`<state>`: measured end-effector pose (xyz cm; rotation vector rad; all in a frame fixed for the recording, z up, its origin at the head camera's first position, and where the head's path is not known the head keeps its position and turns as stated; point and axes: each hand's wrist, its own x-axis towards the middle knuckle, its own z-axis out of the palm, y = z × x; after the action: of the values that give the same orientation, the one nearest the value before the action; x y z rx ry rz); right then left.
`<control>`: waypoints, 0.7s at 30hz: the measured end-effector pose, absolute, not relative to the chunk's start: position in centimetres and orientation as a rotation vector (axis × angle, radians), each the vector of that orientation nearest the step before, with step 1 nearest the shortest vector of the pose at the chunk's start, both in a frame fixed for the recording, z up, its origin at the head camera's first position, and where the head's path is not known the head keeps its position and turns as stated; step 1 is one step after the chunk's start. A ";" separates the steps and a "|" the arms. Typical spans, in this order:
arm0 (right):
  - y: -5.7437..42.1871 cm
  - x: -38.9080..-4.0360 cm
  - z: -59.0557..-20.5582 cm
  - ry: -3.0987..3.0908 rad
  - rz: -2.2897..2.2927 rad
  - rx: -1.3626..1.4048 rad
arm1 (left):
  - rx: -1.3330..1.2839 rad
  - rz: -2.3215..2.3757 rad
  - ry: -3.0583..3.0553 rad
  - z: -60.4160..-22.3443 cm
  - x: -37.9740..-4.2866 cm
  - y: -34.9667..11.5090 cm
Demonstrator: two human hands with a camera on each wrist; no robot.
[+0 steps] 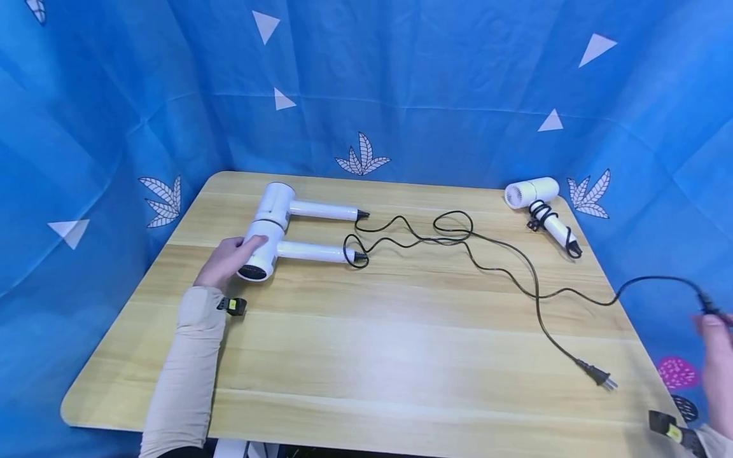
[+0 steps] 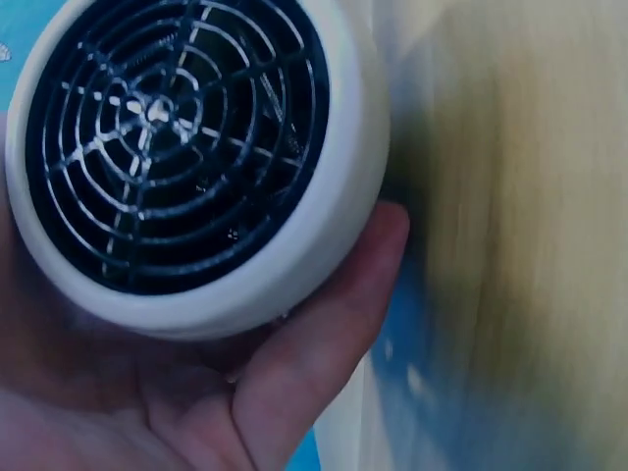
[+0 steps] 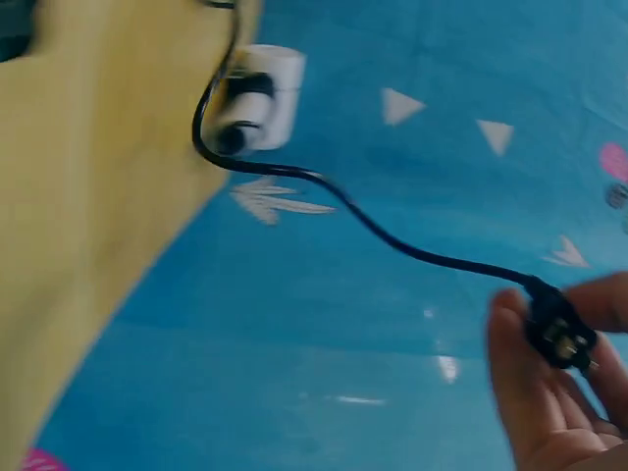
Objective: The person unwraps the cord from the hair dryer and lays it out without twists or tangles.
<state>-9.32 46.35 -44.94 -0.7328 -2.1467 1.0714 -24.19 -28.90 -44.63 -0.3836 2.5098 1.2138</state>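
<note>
My left hand (image 1: 228,259) grips the barrel of the nearer white hair dryer (image 1: 266,245) on the left of the table. In the left wrist view, fingers and thumb wrap around the barrel beside its dark round grille (image 2: 182,147). Directly behind lies another white hair dryer (image 1: 276,200), its handle likewise pointing right. Off the table's right edge, my right hand (image 1: 718,369) pinches a black two-pin plug (image 3: 559,329) between thumb and fingers, its cord (image 3: 392,240) running back to the table. Where the two cords cross, I cannot tell which dryer this plug belongs to.
A second plug (image 1: 595,374) lies near the table's right side, its cord crossing the held one. At the back right corner rests a smaller white hair dryer (image 1: 532,191) with its cord wound around the handle. Blue curtains (image 1: 435,83) enclose the wooden table (image 1: 343,381).
</note>
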 end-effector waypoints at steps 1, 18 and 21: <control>45.8 -9.1 -44.7 -2.158 1.071 -0.769 | -0.385 1.186 2.532 -44.6 -24.1 -28.9; 44.2 -8.7 -46.2 -3.219 0.605 -0.358 | -0.425 1.080 2.746 -45.0 -24.8 -28.1; 44.5 -8.9 -46.2 -3.271 0.610 -0.308 | -0.416 1.069 2.768 -45.3 -24.9 -28.1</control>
<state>-8.86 44.52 -46.24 -0.3079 -3.2713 0.6103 -24.95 -28.12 -45.30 -0.4161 2.7679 1.0687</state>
